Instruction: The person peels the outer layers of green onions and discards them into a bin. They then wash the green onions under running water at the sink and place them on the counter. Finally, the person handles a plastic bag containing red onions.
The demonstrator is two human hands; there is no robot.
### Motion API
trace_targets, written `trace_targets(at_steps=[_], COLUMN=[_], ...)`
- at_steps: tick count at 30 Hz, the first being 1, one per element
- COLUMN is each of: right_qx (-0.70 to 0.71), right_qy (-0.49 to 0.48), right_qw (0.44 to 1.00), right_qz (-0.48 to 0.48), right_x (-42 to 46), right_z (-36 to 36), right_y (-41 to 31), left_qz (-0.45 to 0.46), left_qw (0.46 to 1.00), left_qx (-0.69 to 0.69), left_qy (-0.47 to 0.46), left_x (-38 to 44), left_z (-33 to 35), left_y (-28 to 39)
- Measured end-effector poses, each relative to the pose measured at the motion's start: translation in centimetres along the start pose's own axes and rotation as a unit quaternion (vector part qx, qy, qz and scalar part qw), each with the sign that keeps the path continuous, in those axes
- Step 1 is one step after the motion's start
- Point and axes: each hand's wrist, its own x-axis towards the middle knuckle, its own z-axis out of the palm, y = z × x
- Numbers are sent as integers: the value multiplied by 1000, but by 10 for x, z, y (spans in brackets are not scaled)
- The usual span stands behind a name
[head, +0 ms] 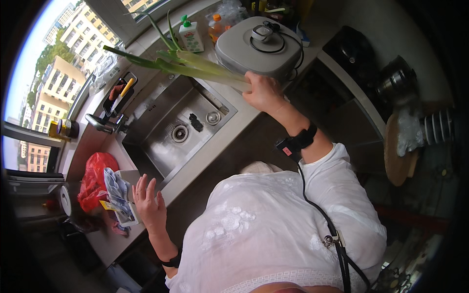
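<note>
My right hand is closed around the white lower stem of a large green onion. Its green leaves stretch up and left, over the back rim of a stainless steel sink. My left hand is raised at the sink's left end, fingers apart and holding nothing, beside a white container with a blue-and-white cloth over it. In the basin are a drain, a dark patch and a round metal stopper or strainer.
A grey lidded appliance with a coiled cable stands near my right hand. Behind the sink are a pump bottle, an orange-capped bottle, a faucet and a caddy. A red plastic bag lies left; a pot sits right.
</note>
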Motion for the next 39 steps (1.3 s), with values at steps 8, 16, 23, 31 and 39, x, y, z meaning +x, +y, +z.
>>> trace_targets(at_steps=[8,16,23,31,39], right_qx=[-143,-19,-73,-54,-36], right_qy=[47,1,46,67,21], right_qw=[986,1000,991,985,997], right_qz=[72,19,-106,-150,-68], right_x=[74,106,115,95,96], right_z=[-57,-47,-23,-11,-52], right_y=[49,81,73,48,72], left_qz=[-26,-76,17,91,70], left_qw=[998,993,991,990,990], left_qx=[-61,-87,-114,-89,-118], left_qy=[-14,-27,-67,-68,-45], left_x=[-15,-5,42,111,100], left_z=[10,29,53,42,45], left_y=[15,35,46,83,92])
